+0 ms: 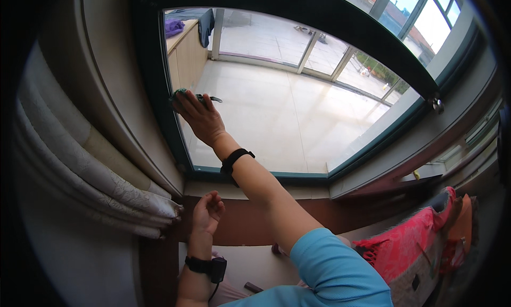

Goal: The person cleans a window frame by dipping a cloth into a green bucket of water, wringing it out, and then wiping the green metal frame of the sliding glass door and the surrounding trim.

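My right hand (201, 117) reaches up to the left side of a glass pane (255, 119) set in a dark green frame (153, 95). Under its fingers it presses a dark green cloth (180, 94) against the glass, close to the frame's left upright. A dark tip of the cloth sticks out past the thumb. My left hand (209, 212) hangs lower down, in front of the sill, with its fingers loosely curled and nothing visible in them. Black straps circle both wrists, and the left one carries a small box with a cable.
A pale patterned curtain (107, 167) hangs gathered at the left. At the upper right a metal handle (437, 105) sits on the frame. A red fringed cloth (407, 243) drapes at the lower right. Beyond the glass stands a wooden cabinet (189, 55) bearing cloths.
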`<state>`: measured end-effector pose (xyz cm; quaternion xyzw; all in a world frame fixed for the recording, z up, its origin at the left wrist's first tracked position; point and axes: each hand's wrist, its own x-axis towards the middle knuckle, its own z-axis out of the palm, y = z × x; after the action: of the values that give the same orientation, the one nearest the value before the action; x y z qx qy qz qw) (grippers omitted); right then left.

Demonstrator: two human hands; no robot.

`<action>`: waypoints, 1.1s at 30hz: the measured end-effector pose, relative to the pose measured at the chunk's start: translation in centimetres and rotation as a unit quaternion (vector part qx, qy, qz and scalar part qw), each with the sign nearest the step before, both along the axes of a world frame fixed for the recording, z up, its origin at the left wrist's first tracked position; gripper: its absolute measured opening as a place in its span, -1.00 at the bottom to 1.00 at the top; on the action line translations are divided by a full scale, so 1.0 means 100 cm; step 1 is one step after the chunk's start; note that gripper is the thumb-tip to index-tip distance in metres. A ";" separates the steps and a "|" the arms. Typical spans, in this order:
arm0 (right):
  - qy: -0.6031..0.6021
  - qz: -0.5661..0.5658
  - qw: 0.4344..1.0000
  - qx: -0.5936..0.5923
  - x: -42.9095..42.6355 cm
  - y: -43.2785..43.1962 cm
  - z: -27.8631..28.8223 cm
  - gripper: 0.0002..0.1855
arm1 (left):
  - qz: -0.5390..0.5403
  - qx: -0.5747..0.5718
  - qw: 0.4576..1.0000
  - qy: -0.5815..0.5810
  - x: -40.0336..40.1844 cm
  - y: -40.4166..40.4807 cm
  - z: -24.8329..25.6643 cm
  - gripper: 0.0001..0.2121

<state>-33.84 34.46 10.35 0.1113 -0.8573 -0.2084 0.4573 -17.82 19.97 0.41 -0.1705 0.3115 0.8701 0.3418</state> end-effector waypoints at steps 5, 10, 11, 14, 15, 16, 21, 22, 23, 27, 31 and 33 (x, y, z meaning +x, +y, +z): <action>0.025 0.006 1.000 0.017 0.028 0.048 0.021 -0.52 | -0.007 -0.021 1.000 0.003 -0.003 0.004 -0.002 -0.87; 0.085 -0.052 0.992 -0.071 0.095 0.174 0.024 -0.49 | -0.030 -0.040 0.999 0.012 -0.001 0.019 -0.002 -0.89; 0.089 -0.057 0.989 -0.102 0.113 0.200 0.023 -0.48 | -0.038 -0.043 0.998 0.012 0.000 0.022 -0.002 -0.89; 0.169 -0.106 0.965 -0.172 0.161 0.270 0.015 -0.43 | -0.058 -0.059 0.996 0.014 0.003 0.034 -0.004 -0.88; 0.203 -0.123 0.951 -0.199 0.173 0.290 0.012 -0.41 | -0.060 -0.066 0.996 0.015 0.004 0.037 -0.005 -0.88; 0.239 -0.131 0.933 -0.237 0.183 0.306 0.011 -0.40 | -0.061 -0.074 0.995 0.015 0.004 0.037 -0.006 -0.88; 0.391 -0.199 0.840 -0.321 0.238 0.408 -0.011 -0.42 | -0.082 -0.088 0.993 0.013 0.005 0.047 -0.013 -0.88; 0.400 -0.222 0.817 -0.351 0.244 0.416 -0.014 -0.45 | -0.078 -0.093 0.993 0.012 0.004 0.044 -0.014 -0.88; 0.409 -0.222 0.787 -0.406 0.257 0.437 -0.022 -0.46 | -0.079 -0.093 0.992 0.010 0.005 0.044 -0.015 -0.88; 0.402 -0.231 0.771 -0.437 0.259 0.427 -0.026 -0.48 | -0.078 -0.087 0.993 0.016 0.002 0.047 -0.014 -0.88; 0.417 -0.251 0.733 -0.475 0.229 0.401 -0.025 -0.49 | -0.083 -0.070 0.994 0.020 0.005 0.045 -0.010 -0.89; 0.405 -0.188 0.756 -0.479 0.198 0.352 -0.016 -0.47 | -0.072 -0.061 0.995 0.021 0.004 0.039 -0.010 -0.88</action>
<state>-14.04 69.70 8.71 -0.3810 -0.5837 0.1221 0.7066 -17.40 23.87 -0.57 -0.1500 0.3826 0.8260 0.3859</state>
